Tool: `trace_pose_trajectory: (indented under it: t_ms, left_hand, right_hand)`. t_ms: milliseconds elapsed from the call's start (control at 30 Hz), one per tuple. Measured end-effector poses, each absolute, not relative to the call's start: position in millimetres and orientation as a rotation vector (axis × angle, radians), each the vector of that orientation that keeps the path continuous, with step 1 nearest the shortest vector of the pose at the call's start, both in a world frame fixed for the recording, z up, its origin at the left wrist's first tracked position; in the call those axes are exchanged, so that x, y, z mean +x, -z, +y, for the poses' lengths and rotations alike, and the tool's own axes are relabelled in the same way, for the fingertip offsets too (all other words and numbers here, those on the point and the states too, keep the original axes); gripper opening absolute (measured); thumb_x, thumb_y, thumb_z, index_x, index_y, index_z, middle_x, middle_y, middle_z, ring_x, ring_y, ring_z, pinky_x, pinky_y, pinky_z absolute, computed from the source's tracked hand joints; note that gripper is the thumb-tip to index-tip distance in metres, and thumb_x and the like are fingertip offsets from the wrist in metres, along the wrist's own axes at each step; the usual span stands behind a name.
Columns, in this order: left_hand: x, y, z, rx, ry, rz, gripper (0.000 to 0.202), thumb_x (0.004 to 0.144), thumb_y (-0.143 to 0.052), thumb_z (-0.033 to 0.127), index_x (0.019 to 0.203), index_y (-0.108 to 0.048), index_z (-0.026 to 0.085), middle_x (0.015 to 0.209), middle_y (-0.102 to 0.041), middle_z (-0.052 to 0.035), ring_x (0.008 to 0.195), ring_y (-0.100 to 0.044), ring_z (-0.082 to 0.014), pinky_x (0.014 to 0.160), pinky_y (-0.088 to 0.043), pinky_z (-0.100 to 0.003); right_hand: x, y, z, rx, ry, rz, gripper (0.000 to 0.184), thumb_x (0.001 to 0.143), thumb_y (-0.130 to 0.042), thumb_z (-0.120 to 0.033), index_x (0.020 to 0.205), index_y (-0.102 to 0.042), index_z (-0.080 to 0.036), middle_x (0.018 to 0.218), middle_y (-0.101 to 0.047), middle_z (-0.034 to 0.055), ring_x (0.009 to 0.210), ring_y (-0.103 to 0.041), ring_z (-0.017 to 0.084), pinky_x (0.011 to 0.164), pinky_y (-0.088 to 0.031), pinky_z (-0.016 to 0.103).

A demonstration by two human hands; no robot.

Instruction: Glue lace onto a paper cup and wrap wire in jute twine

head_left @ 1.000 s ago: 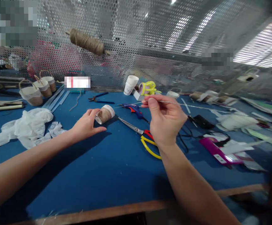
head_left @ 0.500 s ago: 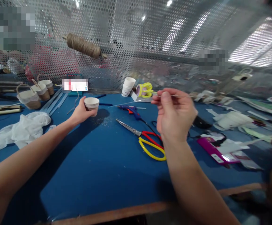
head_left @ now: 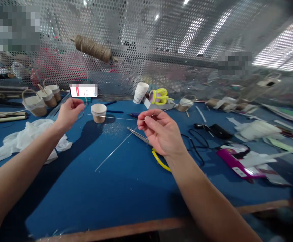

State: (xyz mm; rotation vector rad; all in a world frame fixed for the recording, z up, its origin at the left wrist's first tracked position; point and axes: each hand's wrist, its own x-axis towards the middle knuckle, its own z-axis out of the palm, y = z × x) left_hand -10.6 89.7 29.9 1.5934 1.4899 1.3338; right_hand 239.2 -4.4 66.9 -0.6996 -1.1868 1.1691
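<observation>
My left hand is closed in a pinch on a short piece of brown cord, which curves up past the fingertips. To its right a small paper cup wrapped in brown twine with a white rim stands upright, untouched. My right hand pinches a thin clear strand that stretches left across the cup's front. A second length of strand slants down to the left over the table. Under the right hand lie scissors with yellow and red handles, partly covered. The blue glue gun is mostly hidden behind it.
Twine-wrapped cups with handles stand at the left, behind crumpled white cloth. A phone leans at the back. White cups, a small basket, a black cable and a magenta case lie further right.
My left hand has let go of the cup, which now stands on the table, and has taken the brown cord. My right hand has moved left and lower with the strand.
</observation>
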Motion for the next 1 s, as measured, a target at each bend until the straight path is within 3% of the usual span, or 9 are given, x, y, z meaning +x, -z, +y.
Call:
trace_pose_trajectory:
  t_ms: [67, 100, 200, 333, 467, 567, 667, 867, 1000]
  left_hand:
    - [-1, -26, 71, 1.595, -1.141, 1.363, 0.016, 0.067, -0.065, 0.019, 0.08, -0.062, 0.01, 0.07, -0.063, -0.0042, 0.064, -0.056, -0.0131, 0.066, -0.044, -0.03]
    - [6, -24, 61, 1.528, -0.947, 1.156, 0.013, 0.068, -0.065, 0.018, 0.078, -0.063, 0.01, 0.071, -0.064, -0.004, 0.064, -0.057, -0.0119, 0.066, -0.044, -0.028]
    - [28, -21, 34, 1.21, -0.726, 0.625, 0.017, 0.072, -0.063, 0.02, 0.087, -0.064, 0.013, 0.083, -0.068, -0.0055, 0.076, -0.062, -0.0129, 0.073, -0.045, -0.027]
    - [44, -32, 13, 0.952, -0.58, 0.326, 0.027, 0.069, -0.069, 0.026, 0.091, -0.06, 0.014, 0.085, -0.071, -0.0065, 0.079, -0.067, -0.0184, 0.074, -0.049, -0.03]
    - [46, -38, 5, 0.95, -0.682, 0.393, 0.023, 0.07, -0.071, 0.028, 0.081, -0.057, 0.014, 0.067, -0.069, -0.0019, 0.051, -0.061, -0.0091, 0.051, -0.045, -0.019]
    - [47, -36, 2, 0.989, -0.783, 0.474, 0.021, 0.069, -0.073, 0.023, 0.077, -0.055, 0.013, 0.058, -0.066, 0.001, 0.041, -0.052, -0.0043, 0.042, -0.037, -0.014]
    - [49, -35, 2, 1.013, -0.831, 0.512, 0.021, 0.07, -0.072, 0.023, 0.076, -0.055, 0.013, 0.055, -0.063, 0.0022, 0.038, -0.046, -0.0022, 0.039, -0.031, -0.013]
    - [50, -36, 0, 1.105, -0.897, 0.547, 0.022, 0.068, -0.073, 0.025, 0.073, -0.057, 0.012, 0.06, -0.063, 0.0008, 0.045, -0.051, -0.0044, 0.045, -0.036, -0.017]
    - [50, -38, -2, 1.138, -0.897, 0.542, 0.018, 0.071, -0.07, 0.023, 0.073, -0.057, 0.012, 0.06, -0.062, 0.001, 0.043, -0.046, -0.003, 0.043, -0.032, -0.016]
  right_hand:
    - [236, -68, -8, -0.652, -1.224, -1.206, 0.009, 0.069, -0.071, -0.02, 0.073, -0.062, -0.02, 0.077, -0.067, -0.003, 0.065, -0.062, 0.007, 0.062, -0.052, 0.02]
    - [234, -67, -9, -0.64, -1.24, -1.215, 0.009, 0.07, -0.071, -0.021, 0.074, -0.062, -0.02, 0.078, -0.067, -0.0029, 0.066, -0.062, 0.007, 0.063, -0.052, 0.02]
    - [228, -62, -10, -0.627, -1.271, -1.241, 0.009, 0.071, -0.07, -0.023, 0.075, -0.062, -0.02, 0.08, -0.067, -0.0023, 0.069, -0.063, 0.008, 0.065, -0.053, 0.021]
    - [222, -55, -12, -0.661, -1.293, -1.313, 0.009, 0.073, -0.069, -0.023, 0.075, -0.061, -0.019, 0.08, -0.067, -0.0016, 0.067, -0.063, 0.009, 0.064, -0.053, 0.023]
    - [220, -52, -14, -0.803, -1.226, -1.438, 0.005, 0.075, -0.066, -0.019, 0.077, -0.062, -0.017, 0.073, -0.065, -0.0013, 0.064, -0.061, 0.008, 0.063, -0.051, 0.022]
    - [220, -51, -13, -0.853, -1.231, -1.475, 0.006, 0.077, -0.064, -0.022, 0.079, -0.062, -0.016, 0.067, -0.063, -0.0016, 0.062, -0.06, 0.008, 0.06, -0.05, 0.022]
    - [220, -50, -13, -0.869, -1.248, -1.478, 0.009, 0.078, -0.062, -0.026, 0.079, -0.061, -0.016, 0.069, -0.063, -0.0009, 0.06, -0.06, 0.009, 0.057, -0.05, 0.023]
    - [220, -51, -15, -0.959, -1.186, -1.553, 0.01, 0.076, -0.064, -0.025, 0.073, -0.059, -0.016, 0.065, -0.06, -0.002, 0.058, -0.058, 0.008, 0.056, -0.049, 0.023]
    - [221, -51, -16, -0.911, -1.212, -1.519, 0.01, 0.076, -0.065, -0.026, 0.076, -0.06, -0.017, 0.067, -0.062, -0.0014, 0.06, -0.06, 0.009, 0.057, -0.05, 0.023]
